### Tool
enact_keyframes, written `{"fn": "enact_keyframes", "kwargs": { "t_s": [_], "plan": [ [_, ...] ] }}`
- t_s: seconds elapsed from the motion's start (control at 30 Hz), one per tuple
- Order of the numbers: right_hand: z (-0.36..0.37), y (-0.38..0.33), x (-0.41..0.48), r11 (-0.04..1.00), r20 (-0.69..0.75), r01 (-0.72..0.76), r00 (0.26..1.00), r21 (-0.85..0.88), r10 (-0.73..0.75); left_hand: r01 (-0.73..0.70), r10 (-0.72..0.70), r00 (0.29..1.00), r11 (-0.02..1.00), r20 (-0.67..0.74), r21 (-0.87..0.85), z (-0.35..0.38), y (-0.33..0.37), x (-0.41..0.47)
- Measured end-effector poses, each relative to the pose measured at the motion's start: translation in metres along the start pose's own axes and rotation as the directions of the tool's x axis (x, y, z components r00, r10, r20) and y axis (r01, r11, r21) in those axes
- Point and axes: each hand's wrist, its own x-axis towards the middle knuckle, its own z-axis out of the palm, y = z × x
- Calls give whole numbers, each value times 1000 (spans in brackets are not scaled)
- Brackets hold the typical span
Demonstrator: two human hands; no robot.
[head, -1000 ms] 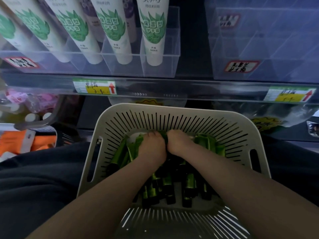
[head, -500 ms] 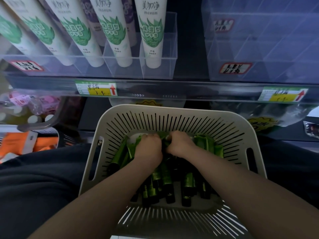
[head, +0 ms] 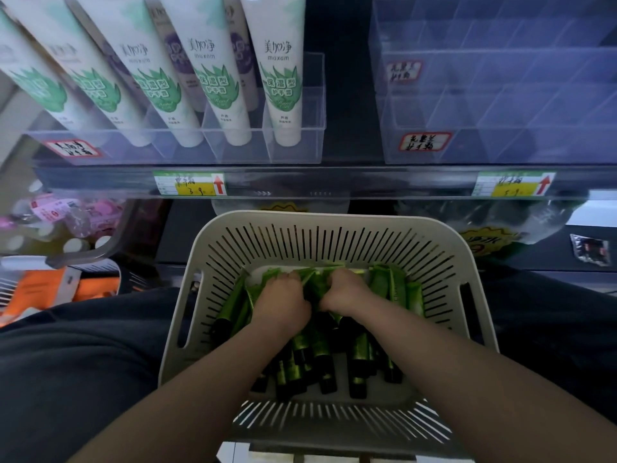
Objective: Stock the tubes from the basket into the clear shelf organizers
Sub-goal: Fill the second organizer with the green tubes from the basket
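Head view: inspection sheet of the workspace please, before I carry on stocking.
Surface: shelf rail carrying two price tags.
Job's things: green tubes piled in the slotted basket; right organizer holds no tubes; left organizer holds white tubes.
Clutter: pink packets and orange packaging at lower left.
Grippers: left hand and right hand, fingers curled into the green tubes at the basket's far end.
Cables: nothing seen.
Surroundings: bagged goods under the shelf, blurred.
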Motion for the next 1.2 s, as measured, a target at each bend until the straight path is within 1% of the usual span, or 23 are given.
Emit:
{"fn": "enact_keyframes", "kwargs": {
  "t_s": [0.1, 0.2, 0.37, 0.43, 0.5, 0.63, 0.7, 0.9, 1.07, 1.2],
  "plan": [
    [3, 0, -1, 1000, -37, 21, 999, 16, -20, -4, 4, 1000, 999, 0, -50, 4, 1, -4],
    [7, -2, -5, 998, -72, 48, 996, 29, -46, -23, 23, 1000, 999, -6, -30, 7, 3, -9],
    [13, -2, -8, 998, -80, 24, 997, 50, -20, -27, 26, 999, 999, -31, -40, 9, 4, -14],
    [13, -1, -9, 995, -67, 21, 998, 98, -14, -8, 4, 999, 995, -36, -96, 9, 3, -16],
    [13, 0, -10, 989, -46, 8, 999, 146, -2, 24, -29, 999, 981, -25, -195, 9, 2, -17],
    [14, 3, -13, 986, -21, -35, 999, 164, 39, 96, -90, 995, 918, 34, -384, 4, 1, -21],
    [13, 2, -15, 988, -14, -55, 998, 143, 57, 134, -123, 991, 886, 54, -444, 0, 1, -22],
    [16, 3, -16, 987, -11, -46, 999, 152, 48, 197, -164, 980, 826, 109, -528, -3, 2, -24],
    [14, 5, -14, 984, -32, -17, 999, 178, 24, 288, -227, 957, 704, 179, -649, -4, -4, -20],
    [15, 4, -9, 980, -57, -15, 998, 201, 27, 338, -274, 939, 632, 206, -698, -4, -8, -18]
  ]
}}
